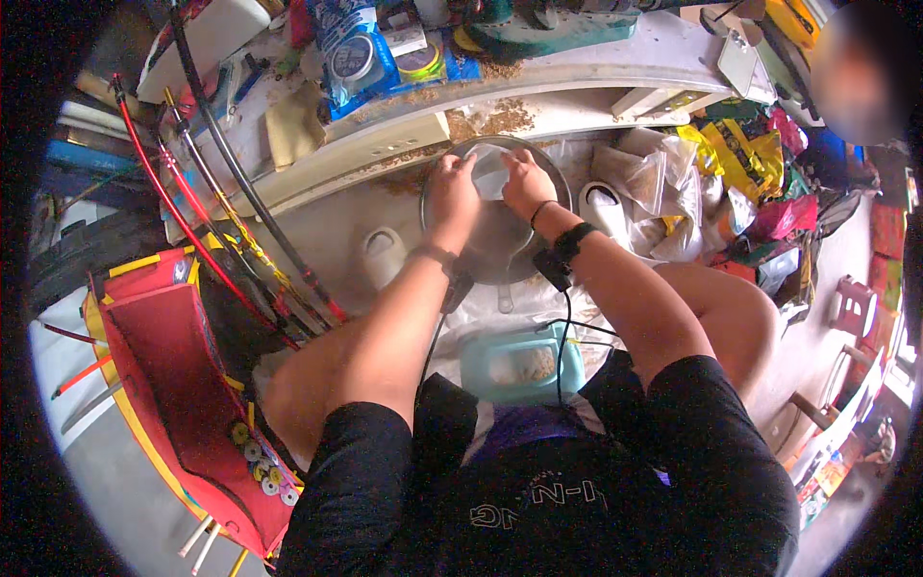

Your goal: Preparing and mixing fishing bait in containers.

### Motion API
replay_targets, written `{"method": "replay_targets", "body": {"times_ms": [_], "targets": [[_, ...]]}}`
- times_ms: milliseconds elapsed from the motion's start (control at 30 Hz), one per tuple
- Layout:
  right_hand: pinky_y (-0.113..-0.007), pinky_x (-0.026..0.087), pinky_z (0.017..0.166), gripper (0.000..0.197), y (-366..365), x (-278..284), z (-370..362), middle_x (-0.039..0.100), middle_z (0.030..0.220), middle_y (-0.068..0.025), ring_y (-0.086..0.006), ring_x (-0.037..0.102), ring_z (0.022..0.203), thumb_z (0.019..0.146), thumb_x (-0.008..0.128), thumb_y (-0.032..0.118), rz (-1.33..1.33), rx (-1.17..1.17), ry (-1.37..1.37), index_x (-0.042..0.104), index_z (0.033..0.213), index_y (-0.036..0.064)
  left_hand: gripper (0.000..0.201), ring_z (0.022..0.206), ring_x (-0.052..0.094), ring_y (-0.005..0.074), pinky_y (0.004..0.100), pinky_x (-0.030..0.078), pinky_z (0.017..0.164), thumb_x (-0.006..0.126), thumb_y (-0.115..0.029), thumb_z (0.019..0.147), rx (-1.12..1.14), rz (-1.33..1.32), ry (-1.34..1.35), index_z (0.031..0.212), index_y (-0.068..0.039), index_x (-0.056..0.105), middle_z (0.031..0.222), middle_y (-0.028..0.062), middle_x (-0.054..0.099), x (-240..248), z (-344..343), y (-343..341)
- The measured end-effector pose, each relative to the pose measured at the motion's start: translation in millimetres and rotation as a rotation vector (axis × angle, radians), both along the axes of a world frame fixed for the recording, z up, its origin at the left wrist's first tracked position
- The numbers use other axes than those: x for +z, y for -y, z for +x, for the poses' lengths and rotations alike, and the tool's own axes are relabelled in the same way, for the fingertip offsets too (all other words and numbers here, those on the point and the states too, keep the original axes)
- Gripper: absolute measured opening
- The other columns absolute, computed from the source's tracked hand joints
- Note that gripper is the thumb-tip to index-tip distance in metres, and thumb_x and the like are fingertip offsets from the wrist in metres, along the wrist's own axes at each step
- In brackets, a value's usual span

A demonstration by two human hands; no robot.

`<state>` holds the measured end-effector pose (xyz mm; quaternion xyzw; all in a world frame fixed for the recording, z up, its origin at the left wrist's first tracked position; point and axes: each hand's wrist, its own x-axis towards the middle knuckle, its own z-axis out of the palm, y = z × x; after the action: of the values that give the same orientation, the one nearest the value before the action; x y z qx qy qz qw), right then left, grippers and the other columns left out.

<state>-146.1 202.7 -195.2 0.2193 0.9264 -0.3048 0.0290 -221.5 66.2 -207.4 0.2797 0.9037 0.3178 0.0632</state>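
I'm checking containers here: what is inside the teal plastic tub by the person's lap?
The teal plastic tub holds a pale beige, crumbly heap. A black cable crosses its rim; what lies beneath the heap is hidden.

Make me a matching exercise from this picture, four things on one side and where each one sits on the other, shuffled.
Things:
1. clear plastic bag
2. teal container
3. red fabric bag
4. white slipper

Places:
A. at the person's far left, by the rods
B. held by both hands over the round metal pan
C. on the floor, left of the pan
D. between the knees, close to the body

Pairs: 1-B, 2-D, 3-A, 4-C. The left hand and right hand grip the plastic bag together.
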Motion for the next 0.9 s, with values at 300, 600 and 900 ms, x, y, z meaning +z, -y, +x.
{"method": "replay_targets", "body": {"times_ms": [300, 600, 900], "targets": [[-0.039, 0.046, 0.098, 0.057, -1, -7, 1, 0.053, 0.129, -0.0191, -0.0349, 0.055, 0.114, 0.069, 0.058, 0.004, -0.135, -0.011, -0.067, 0.053, 0.125, 0.0024, 0.057, 0.105, 0.055, 0.0334, 0.0374, 0.046, 0.092, 0.059, 0.013, 0.064, 0.029, 0.117, 0.057, 0.118, -0.007, 0.061, 0.115, 0.0153, 0.053, -18, 11, 0], [-0.039, 0.048, 0.097, 0.062, 0, 2, 8, 0.046, 0.138, -0.0203, -0.0339, 0.055, 0.117, 0.074, 0.063, 0.012, -0.005, 0.064, -0.005, 0.046, 0.134, 0.0092, 0.055, 0.109, 0.053, 0.0327, 0.0379, 0.044, 0.095, 0.069, 0.007, 0.066, 0.03, 0.106, 0.051, 0.118, -0.007, 0.061, 0.117, 0.0148, 0.052, -16, 14, 3], [-0.04, 0.05, 0.093, 0.043, -8, 13, 12, 0.04, 0.143, -0.0214, -0.0361, 0.06, 0.109, 0.077, 0.065, 0.019, -0.056, 0.007, -0.013, 0.062, 0.119, 0.0148, 0.056, 0.113, 0.052, 0.0344, 0.039, 0.043, 0.097, 0.074, 0.002, 0.066, 0.028, 0.093, 0.032, 0.119, -0.008, 0.059, 0.123, 0.0169, 0.05, -15, 13, 7]]}}
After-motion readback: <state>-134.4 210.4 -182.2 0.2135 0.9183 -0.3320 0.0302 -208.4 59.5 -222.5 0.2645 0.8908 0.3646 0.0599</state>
